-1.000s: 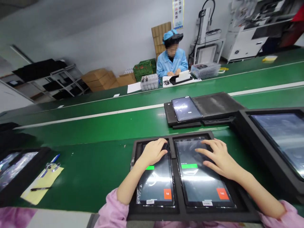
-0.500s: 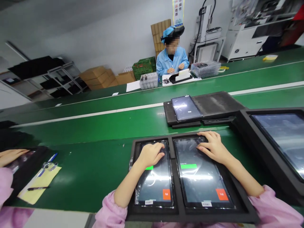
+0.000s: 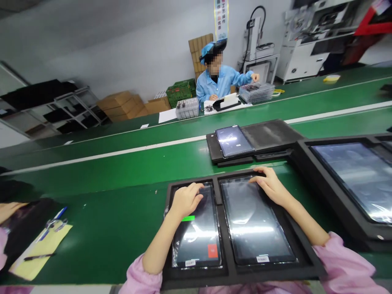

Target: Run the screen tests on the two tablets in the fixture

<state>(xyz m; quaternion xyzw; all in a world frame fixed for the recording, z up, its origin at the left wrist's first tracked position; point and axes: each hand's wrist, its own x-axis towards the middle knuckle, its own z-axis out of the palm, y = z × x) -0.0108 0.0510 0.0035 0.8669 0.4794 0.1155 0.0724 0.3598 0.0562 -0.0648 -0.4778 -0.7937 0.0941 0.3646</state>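
Note:
A black foam tray [image 3: 225,272] lies in front of me on the green bench and holds two tablets side by side. My left hand [image 3: 184,200] rests with curled fingers on the top of the left tablet [image 3: 199,241], whose screen shows a green bar and an orange button. My right hand [image 3: 269,185] presses on the far top edge of the right tablet [image 3: 255,228], whose screen is dark. Neither hand holds anything.
A second tray with one tablet [image 3: 233,141] lies just beyond. A large black tray with a screen [image 3: 352,171] sits at the right. At the left are yellow paper with pens [image 3: 39,249] and another person's hand [image 3: 7,210]. A worker in blue [image 3: 219,79] sits across the conveyor.
My right hand slid up from the middle of the right tablet to its top edge. That tablet's green bar and orange button went out; its screen is dark now. The left hand barely moved.

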